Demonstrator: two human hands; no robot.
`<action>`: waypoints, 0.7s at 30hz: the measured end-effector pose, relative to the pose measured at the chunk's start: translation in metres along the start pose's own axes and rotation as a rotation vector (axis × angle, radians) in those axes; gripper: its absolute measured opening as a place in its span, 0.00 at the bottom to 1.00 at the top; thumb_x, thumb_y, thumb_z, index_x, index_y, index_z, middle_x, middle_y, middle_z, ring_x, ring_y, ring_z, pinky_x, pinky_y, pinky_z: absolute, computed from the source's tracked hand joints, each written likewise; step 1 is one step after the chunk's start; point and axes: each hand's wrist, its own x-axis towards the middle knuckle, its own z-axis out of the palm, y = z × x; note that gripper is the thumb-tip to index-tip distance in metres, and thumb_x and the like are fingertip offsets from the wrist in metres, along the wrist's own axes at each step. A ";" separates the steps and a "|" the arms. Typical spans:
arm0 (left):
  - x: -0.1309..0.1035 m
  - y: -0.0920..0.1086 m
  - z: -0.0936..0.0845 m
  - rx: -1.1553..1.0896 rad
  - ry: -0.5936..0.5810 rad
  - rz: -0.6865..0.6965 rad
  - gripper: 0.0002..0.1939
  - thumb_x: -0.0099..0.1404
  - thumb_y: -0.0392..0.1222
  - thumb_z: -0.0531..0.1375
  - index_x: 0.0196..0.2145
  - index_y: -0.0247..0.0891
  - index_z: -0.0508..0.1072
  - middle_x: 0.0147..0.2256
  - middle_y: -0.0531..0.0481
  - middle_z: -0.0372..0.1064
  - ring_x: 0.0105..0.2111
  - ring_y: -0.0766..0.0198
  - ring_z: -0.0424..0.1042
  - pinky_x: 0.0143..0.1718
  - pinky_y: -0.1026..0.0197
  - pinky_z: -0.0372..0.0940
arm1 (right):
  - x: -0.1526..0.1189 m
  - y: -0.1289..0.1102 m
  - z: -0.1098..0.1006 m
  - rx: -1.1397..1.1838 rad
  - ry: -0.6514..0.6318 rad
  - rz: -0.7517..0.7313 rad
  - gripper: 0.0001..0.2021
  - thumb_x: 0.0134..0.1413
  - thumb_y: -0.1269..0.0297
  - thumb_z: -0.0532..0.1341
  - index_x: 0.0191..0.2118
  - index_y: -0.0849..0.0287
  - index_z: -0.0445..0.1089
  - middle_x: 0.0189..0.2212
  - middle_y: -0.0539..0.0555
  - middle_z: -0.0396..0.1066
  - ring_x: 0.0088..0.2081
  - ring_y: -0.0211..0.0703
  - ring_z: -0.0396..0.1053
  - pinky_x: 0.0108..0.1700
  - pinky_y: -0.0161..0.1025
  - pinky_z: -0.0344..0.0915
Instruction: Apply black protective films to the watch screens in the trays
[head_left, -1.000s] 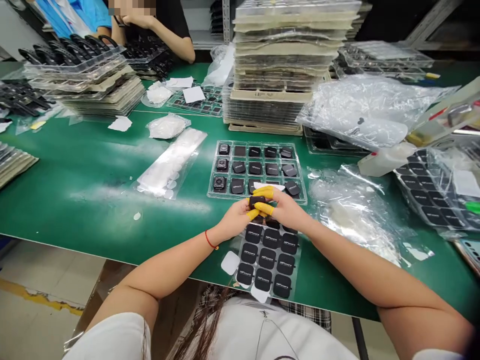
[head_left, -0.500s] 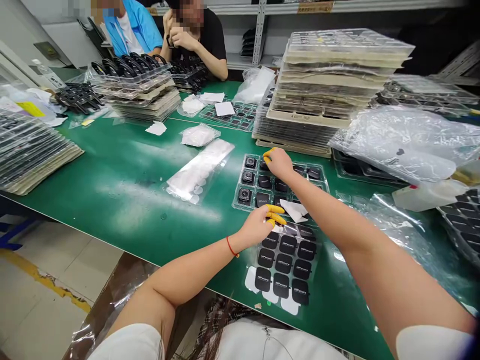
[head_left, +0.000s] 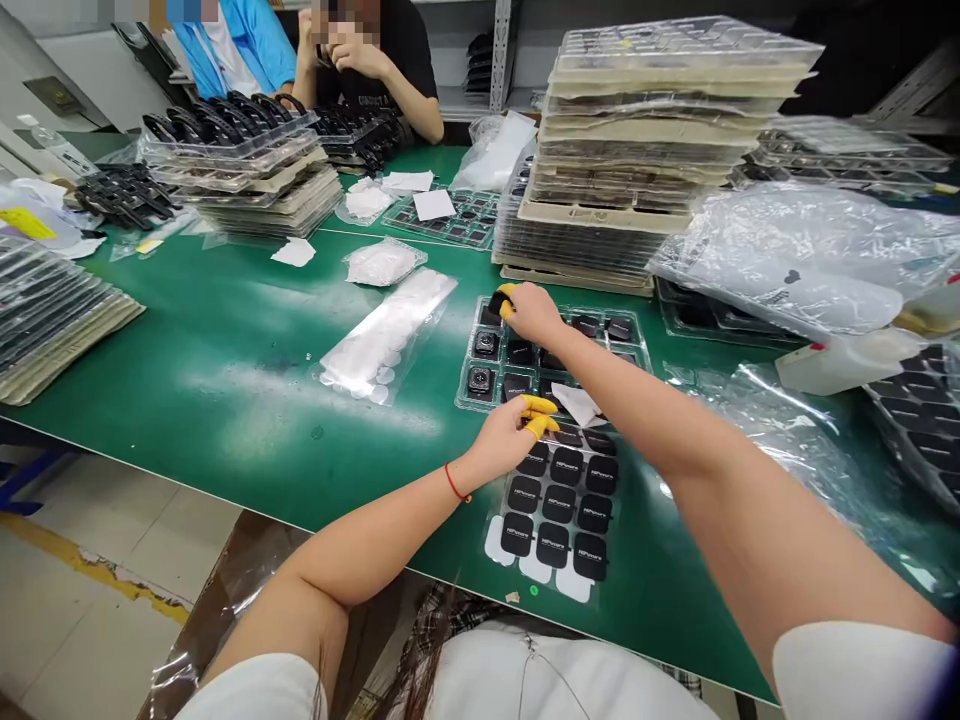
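My right hand (head_left: 531,312), with yellow finger cots, pinches a small black sticker (head_left: 497,302) at the far left corner of a clear compartment tray (head_left: 463,398). The tray holds square watch bodies. Two in the left column, such as the bare watch body (head_left: 480,380), show their round detail; others are covered by black squares. My left hand (head_left: 510,435), also in yellow finger cots, hovers at the top edge of a sheet of black printed stickers (head_left: 559,505). Its thumb and fingers are apart. A white paper piece (head_left: 576,403) lies on the tray's near edge.
A tall stack of trays (head_left: 622,150) rises behind the tray. Bubble wrap (head_left: 810,250) and a white bottle (head_left: 840,362) are at right. A bag of round white stickers (head_left: 386,335) lies left. More tray stacks (head_left: 247,190) stand farther back, near two seated people.
My right hand has moved left to the tray's far corner, where the black piece now shows in its fingers. The watch body there is now mostly dark. The view has shifted slightly.
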 end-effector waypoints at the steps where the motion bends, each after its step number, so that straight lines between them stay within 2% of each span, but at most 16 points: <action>1: 0.001 -0.001 -0.001 -0.014 0.010 0.009 0.12 0.63 0.31 0.57 0.46 0.33 0.68 0.34 0.47 0.73 0.35 0.66 0.74 0.45 0.57 0.67 | -0.018 0.004 -0.004 0.048 0.007 0.000 0.21 0.59 0.72 0.49 0.55 0.67 0.68 0.49 0.66 0.73 0.49 0.54 0.69 0.49 0.45 0.63; 3: 0.004 -0.003 -0.003 -0.048 0.032 0.045 0.19 0.63 0.33 0.59 0.52 0.34 0.63 0.33 0.50 0.72 0.34 0.66 0.73 0.46 0.58 0.67 | -0.061 0.012 -0.011 0.235 -0.031 -0.012 0.22 0.59 0.71 0.48 0.57 0.62 0.66 0.51 0.59 0.72 0.48 0.47 0.70 0.48 0.41 0.65; 6: 0.003 -0.004 -0.001 -0.094 -0.004 0.106 0.35 0.59 0.34 0.64 0.60 0.37 0.53 0.39 0.49 0.71 0.40 0.65 0.72 0.46 0.60 0.66 | -0.127 0.021 -0.017 0.579 -0.166 0.015 0.20 0.59 0.69 0.51 0.55 0.59 0.66 0.45 0.56 0.75 0.41 0.44 0.72 0.43 0.40 0.68; 8: 0.000 -0.003 0.004 -0.087 -0.102 0.094 0.41 0.59 0.37 0.65 0.63 0.40 0.48 0.48 0.45 0.68 0.45 0.63 0.71 0.46 0.60 0.66 | -0.162 0.021 -0.017 0.637 -0.200 0.055 0.18 0.59 0.67 0.53 0.54 0.58 0.66 0.40 0.55 0.75 0.37 0.44 0.72 0.41 0.42 0.68; 10: -0.005 -0.003 0.011 -0.059 -0.189 0.087 0.41 0.61 0.39 0.64 0.65 0.42 0.46 0.53 0.43 0.65 0.48 0.62 0.70 0.47 0.61 0.66 | -0.187 0.017 -0.015 0.562 -0.140 0.043 0.16 0.60 0.65 0.54 0.52 0.58 0.68 0.41 0.57 0.74 0.39 0.46 0.70 0.43 0.45 0.68; 13: -0.011 -0.005 0.019 -0.002 -0.229 0.057 0.37 0.60 0.41 0.66 0.62 0.40 0.53 0.53 0.43 0.65 0.47 0.62 0.70 0.46 0.62 0.66 | -0.208 0.010 -0.013 0.372 0.012 -0.046 0.14 0.60 0.65 0.56 0.48 0.60 0.73 0.44 0.61 0.71 0.45 0.52 0.67 0.47 0.49 0.66; 15: -0.012 -0.005 0.019 0.002 -0.249 0.010 0.33 0.60 0.43 0.66 0.59 0.39 0.58 0.51 0.43 0.67 0.46 0.62 0.70 0.45 0.62 0.66 | -0.216 0.009 -0.015 0.314 0.046 -0.114 0.12 0.62 0.65 0.56 0.44 0.61 0.76 0.42 0.62 0.70 0.45 0.52 0.66 0.46 0.49 0.66; 18: -0.011 -0.003 0.014 -0.081 -0.320 -0.051 0.28 0.61 0.49 0.65 0.56 0.39 0.65 0.49 0.45 0.69 0.45 0.62 0.70 0.44 0.64 0.66 | -0.224 0.013 -0.023 0.431 -0.038 -0.244 0.11 0.62 0.61 0.58 0.44 0.59 0.75 0.41 0.60 0.70 0.42 0.47 0.67 0.44 0.45 0.67; 21: -0.010 0.000 0.008 -0.126 -0.433 -0.134 0.28 0.61 0.53 0.65 0.55 0.39 0.67 0.41 0.47 0.70 0.37 0.66 0.70 0.37 0.65 0.66 | -0.229 0.019 -0.029 0.579 -0.126 -0.290 0.09 0.60 0.64 0.61 0.46 0.57 0.73 0.41 0.56 0.71 0.43 0.44 0.68 0.45 0.42 0.67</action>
